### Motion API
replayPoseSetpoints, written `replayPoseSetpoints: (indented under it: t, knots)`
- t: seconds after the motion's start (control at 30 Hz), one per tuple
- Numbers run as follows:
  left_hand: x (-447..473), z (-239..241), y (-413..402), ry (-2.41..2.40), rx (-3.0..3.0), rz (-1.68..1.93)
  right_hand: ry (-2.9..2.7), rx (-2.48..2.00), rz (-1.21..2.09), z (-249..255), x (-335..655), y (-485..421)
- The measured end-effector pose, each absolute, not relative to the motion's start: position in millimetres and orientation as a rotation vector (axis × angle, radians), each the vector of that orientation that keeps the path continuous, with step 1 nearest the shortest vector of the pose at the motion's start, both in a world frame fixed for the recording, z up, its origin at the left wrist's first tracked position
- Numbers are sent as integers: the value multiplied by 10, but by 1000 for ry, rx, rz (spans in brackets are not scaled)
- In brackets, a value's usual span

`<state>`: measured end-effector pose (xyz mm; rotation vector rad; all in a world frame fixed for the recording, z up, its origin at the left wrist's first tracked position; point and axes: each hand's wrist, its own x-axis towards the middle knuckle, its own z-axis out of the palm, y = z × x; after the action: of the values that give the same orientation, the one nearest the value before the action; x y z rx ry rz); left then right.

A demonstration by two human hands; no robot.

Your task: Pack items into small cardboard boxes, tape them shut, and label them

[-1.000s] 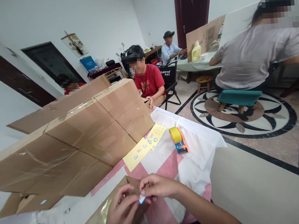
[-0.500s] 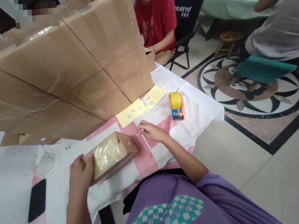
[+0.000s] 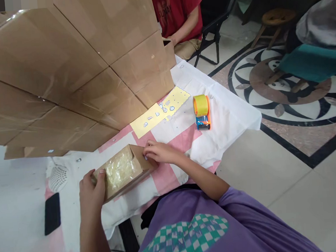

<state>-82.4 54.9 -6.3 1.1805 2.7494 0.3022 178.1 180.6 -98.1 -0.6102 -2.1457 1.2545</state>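
Observation:
A small open cardboard box (image 3: 137,174) with a clear plastic bag (image 3: 119,170) inside lies on the pink and white tablecloth (image 3: 180,136). My left hand (image 3: 92,190) grips the box's near left end, thumb over the rim. At the box's right end my right hand (image 3: 158,152) has its fingers curled against the wall beside a small white sticker (image 3: 146,157). Beyond lies a yellow sheet (image 3: 158,112) carrying several small white stickers.
A wall of taped cardboard boxes (image 3: 73,67) rises behind the table. A yellow tape dispenser (image 3: 202,111) sits right of the yellow sheet. A black phone (image 3: 52,213) lies at the left. A person in a red shirt (image 3: 182,12) sits beyond; a teal stool (image 3: 311,62) stands on the patterned floor.
The view tipped down from the room to the table. My hands parted: the left took the box's end, and the right moved from the cloth back onto the box's right wall.

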Motion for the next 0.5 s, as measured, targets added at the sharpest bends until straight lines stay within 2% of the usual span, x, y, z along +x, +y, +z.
replayPoseSetpoints:
  t: [0.3,0.5]
  knots:
    - [-871,-99,529,2731,1222,312,-2143,-734,1168,-1040,1703,1750]
    - [-839,-85,521,2734,1207,338,-1805,-985,1180,-1141,1489,1407]
